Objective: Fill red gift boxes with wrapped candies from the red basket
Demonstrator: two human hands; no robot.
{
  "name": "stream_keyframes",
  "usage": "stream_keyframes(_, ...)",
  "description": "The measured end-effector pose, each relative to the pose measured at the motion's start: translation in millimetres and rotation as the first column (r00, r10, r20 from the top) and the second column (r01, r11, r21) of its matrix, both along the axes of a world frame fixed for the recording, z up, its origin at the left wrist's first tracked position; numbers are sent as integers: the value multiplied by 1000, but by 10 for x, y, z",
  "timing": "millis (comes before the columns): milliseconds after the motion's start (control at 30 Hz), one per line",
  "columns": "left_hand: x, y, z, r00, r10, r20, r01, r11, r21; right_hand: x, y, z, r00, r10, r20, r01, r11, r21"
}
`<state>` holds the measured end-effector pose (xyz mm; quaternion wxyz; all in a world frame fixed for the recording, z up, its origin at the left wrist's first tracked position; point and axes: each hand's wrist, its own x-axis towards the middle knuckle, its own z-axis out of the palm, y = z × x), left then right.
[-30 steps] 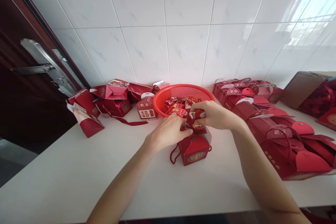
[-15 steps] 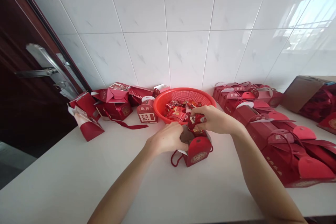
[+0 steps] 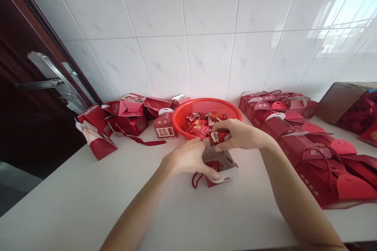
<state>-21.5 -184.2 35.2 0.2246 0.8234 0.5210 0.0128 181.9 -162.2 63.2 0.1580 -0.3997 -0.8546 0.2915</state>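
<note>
A small red candy box (image 3: 228, 174) stands on the white table, its top open and its pale inside showing. My left hand (image 3: 187, 157) grips the box from the left, with the thumb pressing the near flap outward. Something red lies inside the box, partly hidden by that hand. Just above the far side of the opening, my right hand (image 3: 240, 135) pinches a red wrapped snack packet (image 3: 216, 137) with white print. Behind both hands sits a red plastic basket (image 3: 178, 119) with several wrapped sweets (image 3: 198, 127) in it. A red cord handle (image 3: 194, 181) hangs at the box's left.
Left of the basket is a closed red box (image 3: 165, 125), with several folded or partly opened boxes (image 3: 132, 119) farther left. Rows of red boxes (image 3: 306, 153) fill the right side. A cardboard carton (image 3: 332, 100) stands at the far right, by the tiled wall.
The near flap has folded outward under my left thumb, exposing the box's pale interior. The packet in my right hand has turned and shifted slightly over the opening.
</note>
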Motion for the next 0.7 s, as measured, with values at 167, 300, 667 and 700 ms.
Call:
stream_keyframes(167, 2, -13, 21, 999, -4, -37, 4, 1000, -18, -19, -62, 14, 958, -10, -286, -26, 992, -122)
stream_keyframes(300, 5, -25, 56, 995, -73, 69, 78, 995, -68, -79, -59, -36, 946, 90, -311, -161, 964, -210)
stream_keyframes(667, 8, 0, 57, 998, -39, -49, 36, 996, -76, -71, -30, -75, 947, -96, 307, 121, 991, -64)
stream_keyframes(700, 7, 0, 54, 998, -42, -35, 39, 996, -76, -83, -31, -82, 951, -94, 295, 123, 989, -79)
